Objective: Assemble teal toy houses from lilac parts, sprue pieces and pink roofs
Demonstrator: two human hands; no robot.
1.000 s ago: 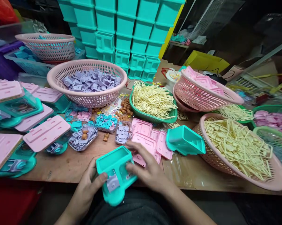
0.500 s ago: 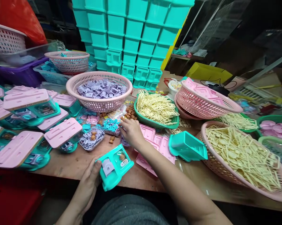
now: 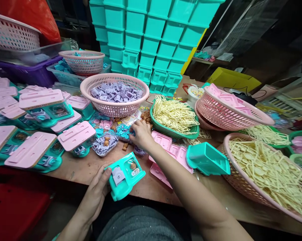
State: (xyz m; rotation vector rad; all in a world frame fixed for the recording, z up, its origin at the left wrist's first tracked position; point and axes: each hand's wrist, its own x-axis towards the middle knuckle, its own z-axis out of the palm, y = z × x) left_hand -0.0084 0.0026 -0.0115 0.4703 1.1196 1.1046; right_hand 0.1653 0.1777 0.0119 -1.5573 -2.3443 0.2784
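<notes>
My left hand (image 3: 98,190) grips a teal plastic toy case (image 3: 127,175) by its left end, just above the table's front edge. A lilac part with a small round knob sits in the case's left window, and a brown animal-head piece shows in the other. My right hand (image 3: 142,135) reaches over the tray of turquoise round pieces (image 3: 123,131), its fingers bent down and bunched at the tray's right side. Whatever its fingertips hold is hidden. Close by stand a clear tray of lilac parts (image 3: 104,145) and a pile of brown figures (image 3: 146,116).
Finished-looking teal cases with pink lids (image 3: 77,135) crowd the left. Pink panels (image 3: 163,170) and a hollow teal box (image 3: 207,159) lie right of my forearm. Baskets of lilac parts (image 3: 115,92) and cream frames (image 3: 174,115) stand behind; stacked teal boxes (image 3: 151,47) rise at the back.
The view has swung slightly left, so everything sits farther right. My right hand has moved a little left, closer over the turquoise pieces. My left hand still holds the teal case.
</notes>
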